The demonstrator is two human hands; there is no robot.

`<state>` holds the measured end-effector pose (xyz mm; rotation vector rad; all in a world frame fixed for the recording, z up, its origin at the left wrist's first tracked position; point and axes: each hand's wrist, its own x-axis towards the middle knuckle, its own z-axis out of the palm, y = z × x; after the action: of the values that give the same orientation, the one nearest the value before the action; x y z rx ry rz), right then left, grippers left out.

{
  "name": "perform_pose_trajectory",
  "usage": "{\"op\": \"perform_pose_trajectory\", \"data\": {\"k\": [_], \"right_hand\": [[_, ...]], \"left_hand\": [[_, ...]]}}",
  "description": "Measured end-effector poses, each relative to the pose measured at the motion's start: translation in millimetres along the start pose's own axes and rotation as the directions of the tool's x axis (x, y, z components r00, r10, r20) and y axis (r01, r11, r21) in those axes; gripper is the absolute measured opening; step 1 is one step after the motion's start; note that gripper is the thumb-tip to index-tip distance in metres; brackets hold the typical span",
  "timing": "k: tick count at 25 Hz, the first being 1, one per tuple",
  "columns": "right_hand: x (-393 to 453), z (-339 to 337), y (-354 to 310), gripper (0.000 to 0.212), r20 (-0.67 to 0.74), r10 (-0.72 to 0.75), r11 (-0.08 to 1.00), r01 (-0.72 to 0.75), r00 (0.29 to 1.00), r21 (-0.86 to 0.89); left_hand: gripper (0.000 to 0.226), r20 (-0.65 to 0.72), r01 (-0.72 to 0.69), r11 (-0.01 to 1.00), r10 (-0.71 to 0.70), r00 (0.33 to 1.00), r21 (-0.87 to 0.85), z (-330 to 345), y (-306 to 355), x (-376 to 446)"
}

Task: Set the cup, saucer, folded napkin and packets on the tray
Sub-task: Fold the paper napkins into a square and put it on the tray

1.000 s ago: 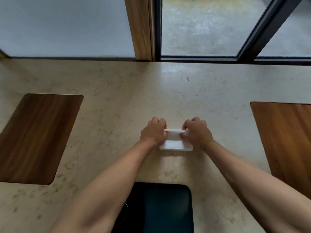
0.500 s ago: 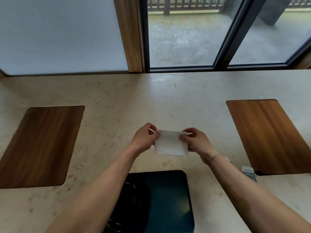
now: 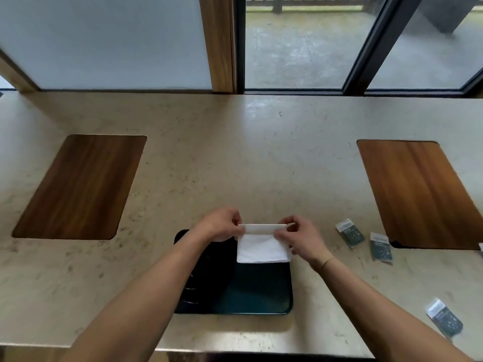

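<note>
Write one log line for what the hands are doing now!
left hand: pinches napkin | right hand: pinches napkin | napkin: above tray | packets: on counter

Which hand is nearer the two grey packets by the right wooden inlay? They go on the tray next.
Right. The right hand pinches the white napkin just left of the grey packets; the left hand lies farther left.

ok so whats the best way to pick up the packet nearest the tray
Pinch that packet across its two long edges, coming from above with the right hand. It lies flat on the counter, angled, apart from the next packet, so both edges are free.
</note>
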<state>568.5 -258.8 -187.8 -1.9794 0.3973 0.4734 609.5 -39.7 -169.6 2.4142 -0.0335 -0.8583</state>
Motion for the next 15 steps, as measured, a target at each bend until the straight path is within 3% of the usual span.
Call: {"op": "perform_pose_trajectory", "data": {"k": [7,12,15], "right_hand": [[-5,14,22,0.022,-0.034,-0.081,0.965,0.070,0.996,-0.252],[-3,20,25,0.027,-0.053,-0.196,0.834,0.139,0.979,-0.534],[-1,24,27,0.029,-0.077,-0.271,0.772,0.169,0.960,-0.613]], "left_hand": [[0.014,0.120,0.029,0.983,-0.051,0.991,0.179,12,0,2],[0.014,0.107,0.052,0.949,-0.089,0.990,0.310,18,0,12],[0.011,0.086,0.049,0.924,-0.088,0.992,0.378,21,2,15]]}}
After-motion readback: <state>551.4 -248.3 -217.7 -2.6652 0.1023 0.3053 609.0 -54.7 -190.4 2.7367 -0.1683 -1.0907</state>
